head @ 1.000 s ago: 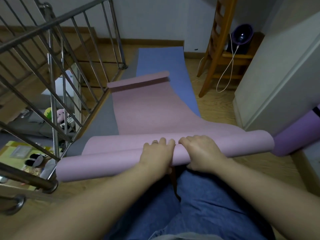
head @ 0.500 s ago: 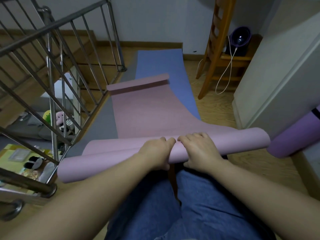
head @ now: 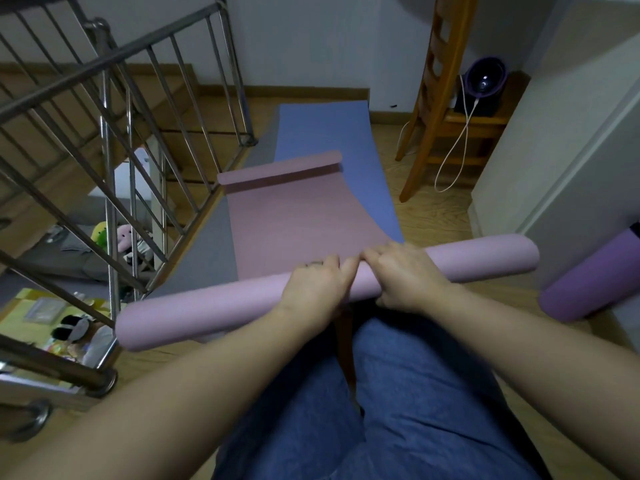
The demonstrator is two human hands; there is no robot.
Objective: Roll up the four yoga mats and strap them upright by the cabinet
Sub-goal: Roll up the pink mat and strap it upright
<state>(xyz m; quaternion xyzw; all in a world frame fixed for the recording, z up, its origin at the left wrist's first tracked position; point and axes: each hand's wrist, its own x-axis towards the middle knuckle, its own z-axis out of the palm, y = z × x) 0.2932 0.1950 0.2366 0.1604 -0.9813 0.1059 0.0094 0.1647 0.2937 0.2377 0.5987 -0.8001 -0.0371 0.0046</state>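
Observation:
A pink yoga mat [head: 298, 220] lies partly rolled in front of my knees, its roll stretching from lower left to upper right and its far end curled up. My left hand [head: 317, 285] and my right hand [head: 405, 271] sit side by side on the middle of the roll, fingers curled over its top. Under the pink mat lie a blue mat [head: 332, 129] and a grey mat [head: 204, 258], both flat on the wooden floor. A rolled purple mat [head: 595, 282] leans against the white cabinet [head: 561, 161] at the right.
A metal stair railing [head: 114, 140] runs along the left, with the stairwell and toys below. A wooden ladder-like stand [head: 433, 95] holds a purple fan [head: 485, 77] with a white cable at the back right. My blue-trousered legs [head: 398, 410] fill the foreground.
Both hands have pushed the pink roll forward, away from my knees. The roll has grown thicker and the flat stretch of pink mat shorter.

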